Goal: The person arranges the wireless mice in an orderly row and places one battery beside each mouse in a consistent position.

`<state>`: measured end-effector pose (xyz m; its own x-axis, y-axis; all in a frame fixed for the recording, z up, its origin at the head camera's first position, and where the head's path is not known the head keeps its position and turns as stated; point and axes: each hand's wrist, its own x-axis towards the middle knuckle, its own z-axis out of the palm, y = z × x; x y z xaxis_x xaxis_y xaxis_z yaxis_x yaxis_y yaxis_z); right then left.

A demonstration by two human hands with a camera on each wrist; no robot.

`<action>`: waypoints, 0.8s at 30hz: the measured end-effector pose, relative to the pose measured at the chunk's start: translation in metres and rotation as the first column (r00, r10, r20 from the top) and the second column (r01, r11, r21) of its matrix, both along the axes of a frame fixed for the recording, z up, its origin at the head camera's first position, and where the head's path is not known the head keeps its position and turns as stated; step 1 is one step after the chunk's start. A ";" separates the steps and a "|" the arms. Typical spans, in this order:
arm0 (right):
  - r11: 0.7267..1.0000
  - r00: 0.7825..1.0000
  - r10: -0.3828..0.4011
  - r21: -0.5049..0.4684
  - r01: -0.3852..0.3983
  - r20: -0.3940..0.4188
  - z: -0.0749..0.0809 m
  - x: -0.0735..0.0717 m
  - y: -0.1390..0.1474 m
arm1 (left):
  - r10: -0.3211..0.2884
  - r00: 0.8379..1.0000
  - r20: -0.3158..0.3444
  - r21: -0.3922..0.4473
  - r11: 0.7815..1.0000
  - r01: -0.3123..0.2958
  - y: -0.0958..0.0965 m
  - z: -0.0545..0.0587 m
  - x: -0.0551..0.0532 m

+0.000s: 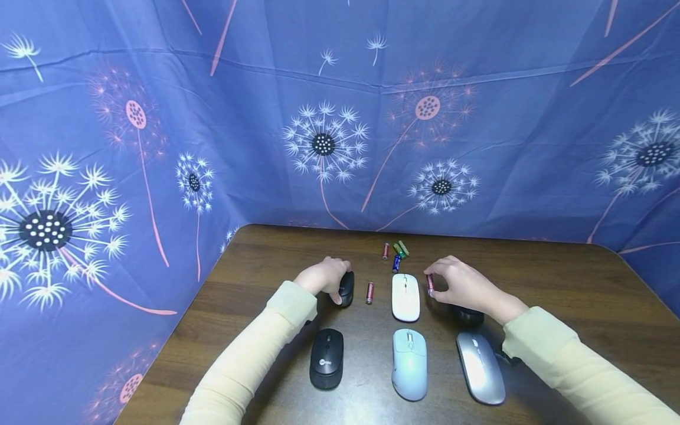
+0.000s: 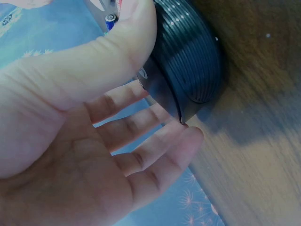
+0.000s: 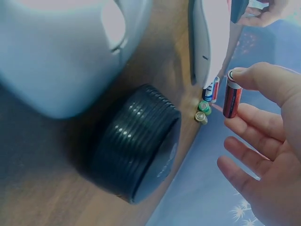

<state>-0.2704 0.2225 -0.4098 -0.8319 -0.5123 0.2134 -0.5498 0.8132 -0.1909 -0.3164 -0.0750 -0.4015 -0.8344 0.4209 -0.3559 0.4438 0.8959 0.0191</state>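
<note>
My left hand (image 1: 325,276) grips a black computer mouse (image 1: 347,289) by its sides, thumb on the near side. In the left wrist view this mouse (image 2: 190,52) shows a ribbed side and stands tilted between thumb and fingers. A red battery (image 1: 370,293) lies just right of it. Between thumb and fingertip my right hand (image 1: 461,284) pinches another red battery (image 3: 232,96), held by its ends. Below the right hand, partly hidden by it, is a second black mouse (image 1: 470,317) with ribbed sides. A white mouse (image 1: 406,297) lies between the hands.
Nearer on the wooden table (image 1: 584,295) lie a black mouse (image 1: 326,358), a light blue mouse (image 1: 409,364) and a grey mouse (image 1: 480,368). Toward the back are a red battery (image 1: 385,251), a blue battery (image 1: 396,263) and green batteries (image 1: 401,249). A blue dandelion-print cloth (image 1: 372,118) hangs behind.
</note>
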 end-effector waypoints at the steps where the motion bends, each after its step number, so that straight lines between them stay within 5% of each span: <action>1: 1.000 1.000 -0.001 -0.002 0.001 -0.001 0.000 0.001 0.001 | 0.000 1.000 0.000 0.002 1.000 0.000 0.000 0.000 0.000; 24: 0.998 0.998 -0.053 -0.029 0.055 0.045 -0.025 0.015 0.012 | -0.001 1.000 -0.008 -0.010 1.000 0.001 0.000 0.000 0.000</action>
<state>-0.2557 0.2342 -0.4344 -0.8671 -0.4603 0.1904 -0.4957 0.8351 -0.2386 -0.3162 -0.0749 -0.4015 -0.8368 0.4184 -0.3533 0.4450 0.8955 0.0065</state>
